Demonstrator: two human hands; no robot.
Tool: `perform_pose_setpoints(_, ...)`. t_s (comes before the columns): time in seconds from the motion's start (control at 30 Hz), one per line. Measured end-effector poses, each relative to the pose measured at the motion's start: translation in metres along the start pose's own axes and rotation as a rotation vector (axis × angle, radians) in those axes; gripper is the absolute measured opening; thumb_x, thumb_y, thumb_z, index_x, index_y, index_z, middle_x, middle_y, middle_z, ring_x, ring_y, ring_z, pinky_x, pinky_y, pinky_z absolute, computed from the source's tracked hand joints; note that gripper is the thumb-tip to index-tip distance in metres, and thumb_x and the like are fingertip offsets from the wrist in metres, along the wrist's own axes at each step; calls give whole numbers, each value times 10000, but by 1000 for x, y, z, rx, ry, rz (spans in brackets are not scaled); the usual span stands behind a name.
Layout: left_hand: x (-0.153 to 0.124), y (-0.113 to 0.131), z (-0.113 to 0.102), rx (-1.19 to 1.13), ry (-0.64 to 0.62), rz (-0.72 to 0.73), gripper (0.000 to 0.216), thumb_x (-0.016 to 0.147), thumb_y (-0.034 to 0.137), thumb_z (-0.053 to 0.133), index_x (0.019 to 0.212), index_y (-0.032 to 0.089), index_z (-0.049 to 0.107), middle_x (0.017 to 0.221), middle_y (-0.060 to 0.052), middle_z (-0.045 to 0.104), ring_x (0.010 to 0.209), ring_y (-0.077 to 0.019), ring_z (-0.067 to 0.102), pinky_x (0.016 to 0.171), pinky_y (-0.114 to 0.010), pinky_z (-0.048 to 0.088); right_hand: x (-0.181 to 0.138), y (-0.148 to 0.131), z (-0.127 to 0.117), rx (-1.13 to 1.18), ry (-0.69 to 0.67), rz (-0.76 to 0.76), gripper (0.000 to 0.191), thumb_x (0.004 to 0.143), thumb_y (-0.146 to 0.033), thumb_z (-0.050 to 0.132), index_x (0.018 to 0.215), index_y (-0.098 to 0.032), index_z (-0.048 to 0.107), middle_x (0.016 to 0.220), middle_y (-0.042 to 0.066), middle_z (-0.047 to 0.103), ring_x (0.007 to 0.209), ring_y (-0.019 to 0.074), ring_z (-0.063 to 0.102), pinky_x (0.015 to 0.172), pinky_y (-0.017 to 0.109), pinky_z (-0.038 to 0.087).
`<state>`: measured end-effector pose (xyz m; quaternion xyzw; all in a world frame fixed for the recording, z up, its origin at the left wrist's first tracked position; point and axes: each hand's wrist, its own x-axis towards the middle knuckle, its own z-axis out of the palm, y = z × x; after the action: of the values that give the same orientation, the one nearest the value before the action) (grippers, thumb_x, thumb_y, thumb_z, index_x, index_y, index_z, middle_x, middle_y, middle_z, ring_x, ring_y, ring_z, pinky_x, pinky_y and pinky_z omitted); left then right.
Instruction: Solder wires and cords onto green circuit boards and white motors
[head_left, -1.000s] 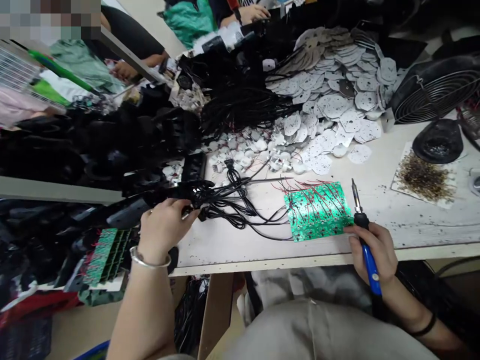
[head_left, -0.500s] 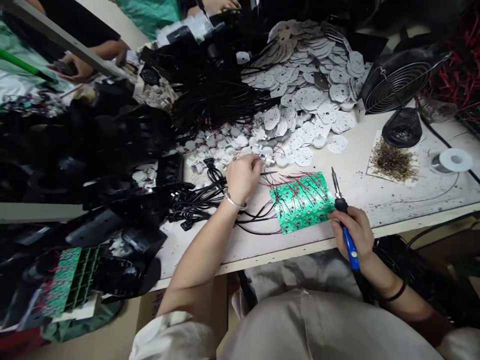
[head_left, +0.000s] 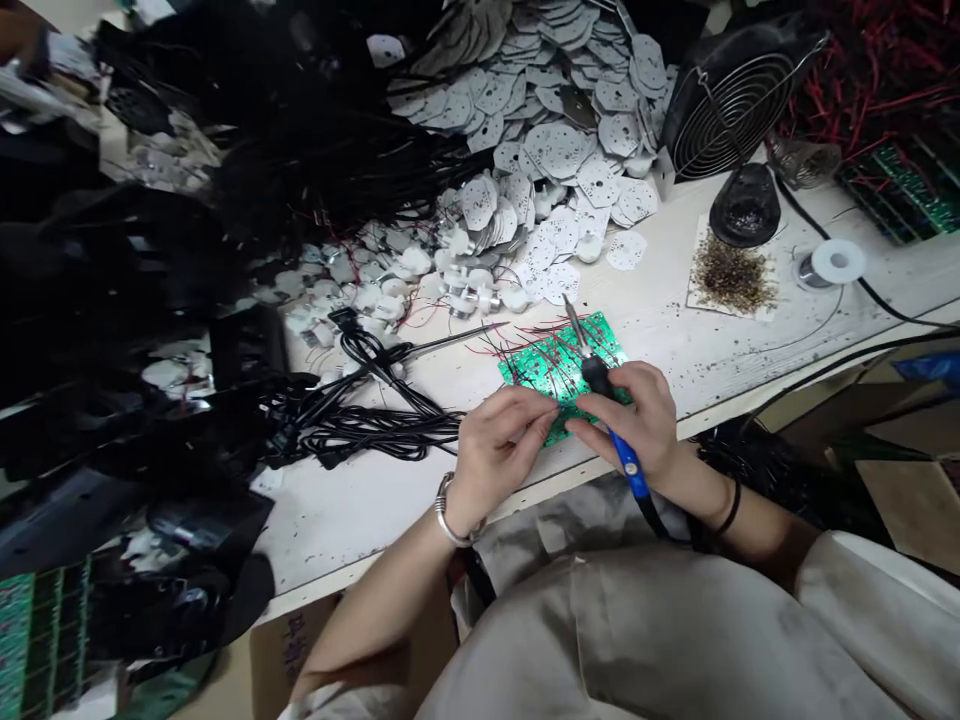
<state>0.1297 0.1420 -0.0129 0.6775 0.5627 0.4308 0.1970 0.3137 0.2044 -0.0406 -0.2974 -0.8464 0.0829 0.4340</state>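
Note:
A green circuit board panel (head_left: 532, 368) with red and black wires lies near the table's front edge. My right hand (head_left: 637, 420) holds a blue-handled soldering iron (head_left: 621, 450), its metal tip pointing up and away over the board. My left hand (head_left: 502, 450) is closed in a pinch at the board's near edge, fingertips almost meeting those of my right hand. What the left fingers pinch is too small to make out. Black cables (head_left: 375, 430) lie in a bundle left of that hand.
White perforated plates (head_left: 555, 150) and small white motor-like parts (head_left: 390, 290) are heaped behind. At the right stand a black fan (head_left: 739, 100), a solder spool (head_left: 838, 262), a black holder (head_left: 745, 205) and a card with brown granules (head_left: 727, 280). Dark parts crowd the left.
My left hand has come back from the small white parts to the board's near edge. My right hand, with the soldering iron, has moved left over the board. The view has shifted.

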Motion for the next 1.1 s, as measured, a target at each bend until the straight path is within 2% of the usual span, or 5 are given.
perform_pose_setpoints(0.33,-9,-1,3,22,46,51,99,870,108,609,929,176,651,833,-26,665,786,-103,630,716,-228,541,5,-10,9,-52,-12,-49,63,853,-192,634,908,-224,639,825,21,517,798,151,536,883,369,456)
perform_pose_setpoints(0.63,-21,-15,-8,-110,-121,241,187,844,79,620,1002,177,633,855,-50,680,795,-127,636,709,-255,552,-1,0,2,242,-183,-140,118,902,-300,556,837,-252,641,819,17,425,835,165,473,810,333,491)
perform_pose_setpoints(0.77,-22,-14,-10,-170,-130,207,191,839,74,618,997,181,634,850,-49,688,804,-134,639,726,-266,557,-5,-2,6,342,-166,-99,156,916,-346,541,860,-243,644,833,19,447,851,165,493,790,326,492)
perform_pose_setpoints(0.97,-21,-11,-9,-234,-56,120,190,826,45,625,957,179,649,844,-44,674,792,-118,645,728,-238,559,-4,-15,7,441,-153,61,100,858,-211,625,956,-219,641,880,26,491,788,141,539,678,286,488)
perform_pose_setpoints(1.1,-24,-10,-8,-219,-48,78,142,851,93,619,942,196,655,835,-41,689,785,-124,661,726,-251,566,-5,-17,8,448,-145,81,85,853,-196,622,935,-212,634,889,26,492,777,132,538,657,268,493)
